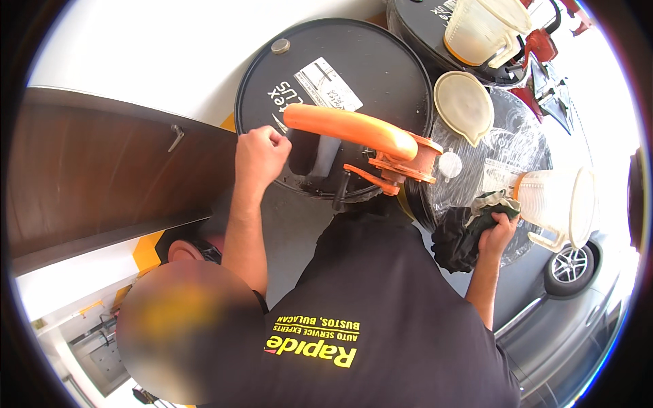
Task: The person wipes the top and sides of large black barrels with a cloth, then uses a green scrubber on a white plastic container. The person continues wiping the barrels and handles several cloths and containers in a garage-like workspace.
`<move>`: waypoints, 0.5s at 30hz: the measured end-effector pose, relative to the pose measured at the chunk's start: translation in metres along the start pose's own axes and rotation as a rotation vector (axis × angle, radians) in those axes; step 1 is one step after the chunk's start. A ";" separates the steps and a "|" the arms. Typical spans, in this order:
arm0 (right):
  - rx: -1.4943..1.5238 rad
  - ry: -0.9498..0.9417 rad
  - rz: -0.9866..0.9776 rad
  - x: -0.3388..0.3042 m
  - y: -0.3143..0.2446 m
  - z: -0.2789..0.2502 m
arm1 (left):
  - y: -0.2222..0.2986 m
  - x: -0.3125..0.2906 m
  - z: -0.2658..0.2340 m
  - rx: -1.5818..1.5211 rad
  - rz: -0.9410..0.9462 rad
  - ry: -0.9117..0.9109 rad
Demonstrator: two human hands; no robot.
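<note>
Garage drums around me: beside the black drum (340, 75), my left hand (260, 153) fists its orange pump handle (350, 127), my right hand (498, 231) clutching a dark rag (462, 238), pitcher (554, 207) empty.

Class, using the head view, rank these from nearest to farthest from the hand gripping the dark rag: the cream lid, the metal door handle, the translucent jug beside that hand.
Measured from the hand gripping the dark rag:
1. Translucent jug, right beside it.
2. Cream lid, above it on the wrapped drum.
3. Metal door handle, far left on the brown door.
</note>
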State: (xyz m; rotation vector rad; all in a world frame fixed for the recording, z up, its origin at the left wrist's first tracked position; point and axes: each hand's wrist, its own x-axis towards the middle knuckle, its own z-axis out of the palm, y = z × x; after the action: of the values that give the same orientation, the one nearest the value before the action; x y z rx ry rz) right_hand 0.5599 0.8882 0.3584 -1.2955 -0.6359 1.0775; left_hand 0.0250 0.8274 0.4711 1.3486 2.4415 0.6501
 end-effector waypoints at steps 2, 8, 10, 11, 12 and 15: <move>0.011 0.007 -0.005 0.001 -0.005 -0.002 | 0.005 0.013 -0.017 -0.004 0.009 0.037; 0.040 0.081 -0.006 0.002 0.005 -0.032 | 0.072 0.064 -0.114 0.195 0.256 0.200; 0.080 0.088 0.015 -0.004 -0.001 -0.034 | 0.111 0.083 -0.142 0.296 0.340 0.208; 0.099 0.103 0.020 -0.007 -0.005 -0.036 | 0.134 0.090 -0.153 0.349 0.392 0.204; 0.123 0.122 -0.003 -0.012 -0.009 -0.035 | 0.154 0.099 -0.160 0.366 0.480 0.207; 0.142 0.191 -0.076 -0.007 -0.020 -0.040 | 0.217 0.106 -0.181 0.431 0.691 0.235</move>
State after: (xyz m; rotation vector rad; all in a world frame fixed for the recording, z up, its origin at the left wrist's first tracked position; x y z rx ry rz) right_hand 0.5975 0.8662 0.3708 -1.2241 -0.4530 0.9076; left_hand 0.0466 0.9730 0.7349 2.4652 2.3418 0.4430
